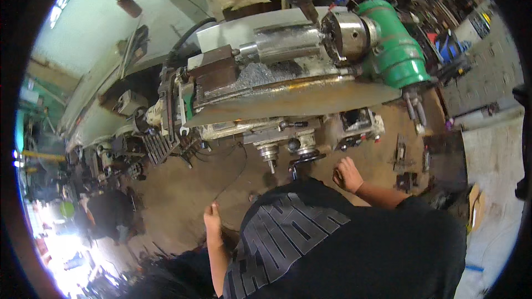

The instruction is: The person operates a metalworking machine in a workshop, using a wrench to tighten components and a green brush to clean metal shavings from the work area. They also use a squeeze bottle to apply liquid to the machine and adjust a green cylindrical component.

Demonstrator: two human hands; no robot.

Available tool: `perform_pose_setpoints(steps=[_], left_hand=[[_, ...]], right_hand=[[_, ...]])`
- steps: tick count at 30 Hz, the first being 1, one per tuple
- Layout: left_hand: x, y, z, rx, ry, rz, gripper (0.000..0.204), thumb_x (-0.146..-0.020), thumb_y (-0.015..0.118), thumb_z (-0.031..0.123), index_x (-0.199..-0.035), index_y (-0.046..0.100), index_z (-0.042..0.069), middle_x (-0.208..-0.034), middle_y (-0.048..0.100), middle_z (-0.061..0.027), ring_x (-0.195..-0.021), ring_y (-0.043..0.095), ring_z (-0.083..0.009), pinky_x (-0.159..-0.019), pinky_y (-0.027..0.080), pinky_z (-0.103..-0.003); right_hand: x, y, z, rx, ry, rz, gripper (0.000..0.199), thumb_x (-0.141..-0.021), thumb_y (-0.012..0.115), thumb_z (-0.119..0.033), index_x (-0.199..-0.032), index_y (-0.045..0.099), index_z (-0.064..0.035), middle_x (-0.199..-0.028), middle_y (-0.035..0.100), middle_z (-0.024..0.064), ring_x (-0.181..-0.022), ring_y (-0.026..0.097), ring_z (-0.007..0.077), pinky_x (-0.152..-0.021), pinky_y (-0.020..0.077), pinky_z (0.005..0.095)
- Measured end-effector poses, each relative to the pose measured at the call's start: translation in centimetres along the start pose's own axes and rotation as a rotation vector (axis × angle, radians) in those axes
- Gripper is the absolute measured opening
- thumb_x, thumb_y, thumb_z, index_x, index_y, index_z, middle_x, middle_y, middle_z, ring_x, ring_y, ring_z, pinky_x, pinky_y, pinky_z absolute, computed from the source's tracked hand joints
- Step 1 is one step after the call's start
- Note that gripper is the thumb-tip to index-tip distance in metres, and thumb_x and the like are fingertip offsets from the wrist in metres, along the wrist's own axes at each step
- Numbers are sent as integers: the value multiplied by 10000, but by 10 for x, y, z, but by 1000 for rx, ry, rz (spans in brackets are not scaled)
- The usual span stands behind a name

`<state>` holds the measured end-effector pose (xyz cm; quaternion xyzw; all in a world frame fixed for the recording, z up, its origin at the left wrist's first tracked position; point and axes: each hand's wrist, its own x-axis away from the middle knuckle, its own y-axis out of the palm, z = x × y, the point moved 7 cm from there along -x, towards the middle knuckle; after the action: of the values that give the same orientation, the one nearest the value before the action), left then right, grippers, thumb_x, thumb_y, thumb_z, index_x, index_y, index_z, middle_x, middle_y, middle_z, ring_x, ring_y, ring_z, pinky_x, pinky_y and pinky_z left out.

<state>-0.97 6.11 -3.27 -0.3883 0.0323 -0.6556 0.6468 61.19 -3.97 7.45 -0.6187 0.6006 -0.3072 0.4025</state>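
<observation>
My left hand is closed, its fingertips pinched together low in front of the machine. A thin dark cord hangs from the machine and runs down to those fingertips; whether they grip it I cannot tell. My right hand is curled closed to the right of a black handwheel, apart from it; what its fingers hold, if anything, is hidden. Above the hands, a shiny metal cylinder lies level between a chuck on a green head and a brown support block.
Grey metal chips lie heaped below the cylinder. An open-ended wrench hangs at the table's left end. A dark control box sits right of the handwheels. Far left, a person in dark clothing is bent over. A grey cabinet stands right.
</observation>
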Motion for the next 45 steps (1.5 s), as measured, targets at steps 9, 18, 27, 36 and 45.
perform_pose_setpoints(steps=[9,18,27,36,45], left_hand=[[-89,-108,93,-2,75,-223,340,-1081,546,288,-1247,643,8,-984,694,-33,-853,611,-105,-748,480,-265],[-138,-125,57,252,249,-255,189,-1064,556,146,-1160,642,8,-892,634,-26,-769,570,-105,-674,471,-262],[-145,-145,335,525,862,-6,213,-1074,513,110,-1223,606,-10,-1021,635,-55,-871,576,-112,-713,472,-254],[-192,-98,476,374,887,-66,283,-1076,544,202,-1278,629,22,-1201,678,-84,-1066,653,-164,-883,531,-299],[-230,-52,501,148,955,-189,435,-1017,610,209,-1422,546,63,-1437,552,-183,-1330,536,-307,-1064,458,-399]], right_hand=[[95,159,-11,-141,1054,-20,280,-887,652,-216,-1080,649,-13,-1059,686,227,-1065,636,418,-908,514,505],[222,309,-193,-522,1309,-630,404,-970,587,-357,-1168,637,-8,-1073,687,193,-956,668,326,-792,538,445],[135,279,-161,-589,1349,-212,374,-1011,578,-365,-1121,642,-13,-924,688,132,-831,652,225,-703,530,380],[110,295,-108,-616,1292,-65,426,-996,604,-361,-1169,642,26,-1016,703,160,-891,671,291,-799,528,401],[183,267,-75,-607,1322,-301,403,-984,577,-362,-1136,678,-2,-1049,708,197,-941,680,321,-792,526,426]])
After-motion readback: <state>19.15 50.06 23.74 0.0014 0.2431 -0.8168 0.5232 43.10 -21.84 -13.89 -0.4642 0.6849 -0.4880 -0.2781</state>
